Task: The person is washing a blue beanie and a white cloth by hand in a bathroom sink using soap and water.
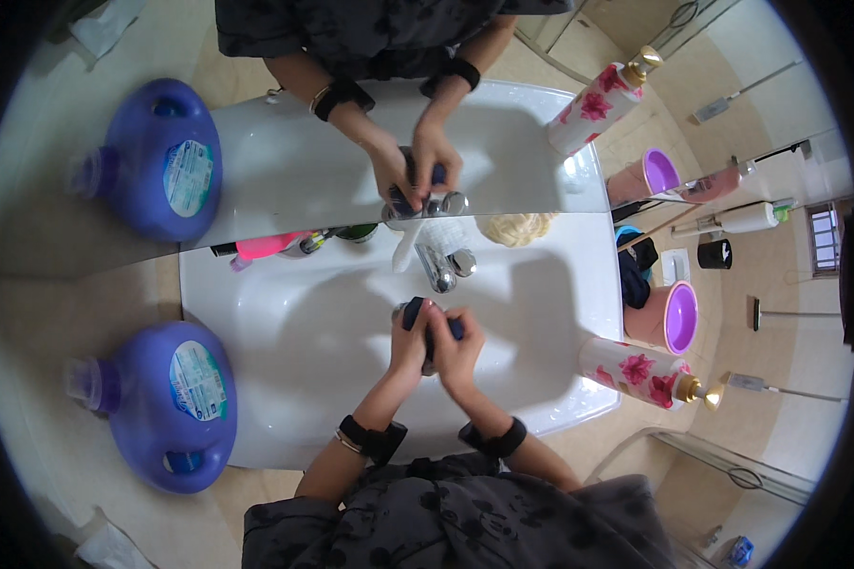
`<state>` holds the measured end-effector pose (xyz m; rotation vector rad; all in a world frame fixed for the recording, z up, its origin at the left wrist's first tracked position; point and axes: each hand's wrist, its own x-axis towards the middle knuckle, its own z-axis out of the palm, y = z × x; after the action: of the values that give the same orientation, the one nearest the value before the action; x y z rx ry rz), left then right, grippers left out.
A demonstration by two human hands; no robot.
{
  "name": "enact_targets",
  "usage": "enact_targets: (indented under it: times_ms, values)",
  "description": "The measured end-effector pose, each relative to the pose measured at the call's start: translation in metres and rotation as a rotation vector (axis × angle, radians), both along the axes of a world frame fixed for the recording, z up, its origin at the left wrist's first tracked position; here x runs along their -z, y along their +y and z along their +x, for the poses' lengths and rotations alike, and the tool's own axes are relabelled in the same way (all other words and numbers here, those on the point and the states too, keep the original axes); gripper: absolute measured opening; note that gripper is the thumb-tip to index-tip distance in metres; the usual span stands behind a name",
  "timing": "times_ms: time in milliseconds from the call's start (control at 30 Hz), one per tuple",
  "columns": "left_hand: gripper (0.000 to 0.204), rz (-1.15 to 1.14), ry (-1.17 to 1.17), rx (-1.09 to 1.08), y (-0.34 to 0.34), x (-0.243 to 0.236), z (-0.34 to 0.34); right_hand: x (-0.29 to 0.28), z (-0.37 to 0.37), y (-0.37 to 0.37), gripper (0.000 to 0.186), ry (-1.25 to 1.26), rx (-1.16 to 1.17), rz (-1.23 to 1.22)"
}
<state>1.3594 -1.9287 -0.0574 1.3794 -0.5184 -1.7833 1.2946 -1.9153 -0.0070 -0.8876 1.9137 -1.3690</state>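
Note:
Over the white sink basin, both my hands are closed around a small dark blue bundle that looks like bunched cloth. My left hand grips its left side, and my right hand presses in from the right with the thumbs close together. Blue shows above the left fingers and beside the right ones; the rest lies hidden in the palms. Just beyond my hands is the chrome faucet, with a white-handled brush beside it.
A large purple detergent jug stands left of the basin. A floral pump bottle sits on the right rim, near a pink bucket. Along the back are a pink bottle and a cream loofah, below a mirror.

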Motion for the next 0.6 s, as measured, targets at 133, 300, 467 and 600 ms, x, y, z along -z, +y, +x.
enact_targets:
  times_ms: [133,300,467,600]
  values:
    - [0.032,0.136,-0.013,0.049,-0.003,-0.015,-0.003,0.013,0.006,0.015,0.032,-0.002,-0.076,0.094]
    - [0.041,0.014,-0.253,0.172,0.006,-0.011,-0.008,0.045,-0.025,-0.006,0.041,0.048,-0.136,0.192]
    - [0.035,-0.044,-0.197,0.361,0.000,-0.027,0.014,0.052,-0.044,0.008,0.032,-0.402,-0.138,0.240]
    - [0.032,0.268,0.269,0.366,-0.002,-0.014,0.039,0.017,-0.072,-0.006,0.033,-0.236,-0.309,0.098]
